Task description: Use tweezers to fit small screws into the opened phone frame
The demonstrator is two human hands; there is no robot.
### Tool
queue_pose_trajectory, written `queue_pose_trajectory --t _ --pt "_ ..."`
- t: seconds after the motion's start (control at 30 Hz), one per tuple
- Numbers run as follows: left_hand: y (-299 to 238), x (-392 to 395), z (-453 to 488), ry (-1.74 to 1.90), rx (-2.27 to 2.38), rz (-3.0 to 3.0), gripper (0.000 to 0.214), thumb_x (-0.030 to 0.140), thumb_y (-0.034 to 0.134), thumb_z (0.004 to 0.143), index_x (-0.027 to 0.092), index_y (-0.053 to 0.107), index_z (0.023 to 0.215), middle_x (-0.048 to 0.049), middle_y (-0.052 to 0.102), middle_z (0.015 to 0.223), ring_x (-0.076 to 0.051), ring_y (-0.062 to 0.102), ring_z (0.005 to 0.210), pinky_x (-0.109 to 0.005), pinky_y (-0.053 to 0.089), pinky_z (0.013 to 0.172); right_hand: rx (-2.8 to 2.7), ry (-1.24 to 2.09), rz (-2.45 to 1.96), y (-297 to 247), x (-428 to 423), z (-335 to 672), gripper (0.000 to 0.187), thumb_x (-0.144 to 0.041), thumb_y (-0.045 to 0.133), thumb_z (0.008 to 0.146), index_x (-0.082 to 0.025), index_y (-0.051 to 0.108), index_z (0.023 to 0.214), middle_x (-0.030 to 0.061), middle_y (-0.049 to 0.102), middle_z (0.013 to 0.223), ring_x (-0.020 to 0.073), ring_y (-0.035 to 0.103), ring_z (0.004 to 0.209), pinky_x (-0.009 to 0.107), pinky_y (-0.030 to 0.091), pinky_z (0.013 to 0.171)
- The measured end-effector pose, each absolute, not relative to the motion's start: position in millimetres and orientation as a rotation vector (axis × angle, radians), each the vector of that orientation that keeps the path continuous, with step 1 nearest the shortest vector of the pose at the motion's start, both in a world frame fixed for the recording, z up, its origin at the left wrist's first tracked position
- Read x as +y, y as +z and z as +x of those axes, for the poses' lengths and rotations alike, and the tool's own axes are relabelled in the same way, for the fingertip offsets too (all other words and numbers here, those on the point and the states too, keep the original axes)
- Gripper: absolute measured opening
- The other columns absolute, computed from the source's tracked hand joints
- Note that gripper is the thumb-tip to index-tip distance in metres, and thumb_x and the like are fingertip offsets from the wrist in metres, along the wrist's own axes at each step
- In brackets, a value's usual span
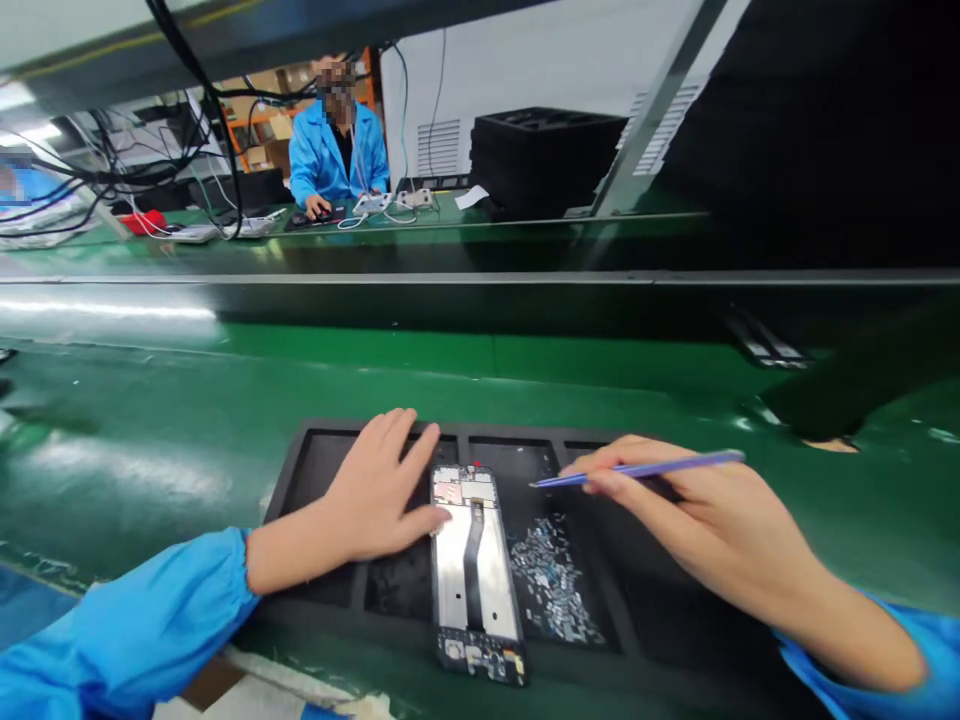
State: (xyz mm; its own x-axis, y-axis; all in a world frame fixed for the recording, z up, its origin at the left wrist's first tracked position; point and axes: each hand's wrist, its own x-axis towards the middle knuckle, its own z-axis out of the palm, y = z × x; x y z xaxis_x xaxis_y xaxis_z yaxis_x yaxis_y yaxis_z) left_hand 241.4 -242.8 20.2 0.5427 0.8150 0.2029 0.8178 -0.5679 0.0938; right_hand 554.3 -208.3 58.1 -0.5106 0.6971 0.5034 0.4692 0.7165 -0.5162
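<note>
An opened smartphone [451, 570] lies lengthwise over the black compartmented tray [352, 622]. Its silvery inner plate, dark ribbon cable and circuit boards face up. My left hand [384, 490] rests at the phone's upper left with fingers spread, the thumb touching its side edge. Between thumb and fingers of my right hand [720, 520] are slim blue-purple tweezers [637, 469]. Their tip points left, above the tray and just right of the phone. Many tiny shiny pieces [551, 580] lie scattered in the tray compartment beside the phone.
The tray lies on a green work surface [187, 400]. Across a ledge, a person in a blue jacket [337, 150] sits with a hand on a mouse. A stack of black trays [544, 165] stands behind. Black cables [187, 60] hang at upper left. Dark strips [765, 340] lie at right.
</note>
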Motion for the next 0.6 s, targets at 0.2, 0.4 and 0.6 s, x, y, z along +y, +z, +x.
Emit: queue_pose_trajectory --t 0.2,0.4,0.6 --pt "23.7 -281.6 263.3 -0.429 -0.906 -3.117 0.074 0.067 0.047 0.094 0.010 0.051 0.141 -0.0259 0.042 0.149 -0.040 0.037 0.142 -0.056 0.026 0.121 -2.351 0.643 -0.777 58.9 -177.8 486.5 0.035 -0.038 0.041 0.110 -0.020 0.068 0.098 0.0049 0.075 0.093 0.0195 0.073 0.081 0.031 0.059 0.073" --pt "15.0 -281.1 257.8 -0.425 -0.883 -3.241 0.084 0.057 0.068 0.082 0.010 0.044 0.147 -0.0263 0.032 0.156 -0.042 0.033 0.145 -0.054 0.022 0.124 -2.107 0.876 -0.794 12.8 -170.3 463.8 0.025 -0.035 0.041 0.111 -0.022 0.055 0.096 0.0035 0.074 0.084 0.0154 0.073 0.072 0.024 0.060 0.065" --pt "23.9 -273.5 258.7 -0.329 -0.825 -3.141 0.049 0.035 0.057 0.097 0.012 0.051 0.140 -0.0233 0.042 0.151 -0.037 0.038 0.143 -0.050 0.021 0.125 -2.099 0.857 -0.774 7.5 -172.0 464.8 0.022 -0.029 0.038 0.112 -0.021 0.053 0.099 0.0034 0.072 0.084 0.0141 0.075 0.073 0.021 0.061 0.063"
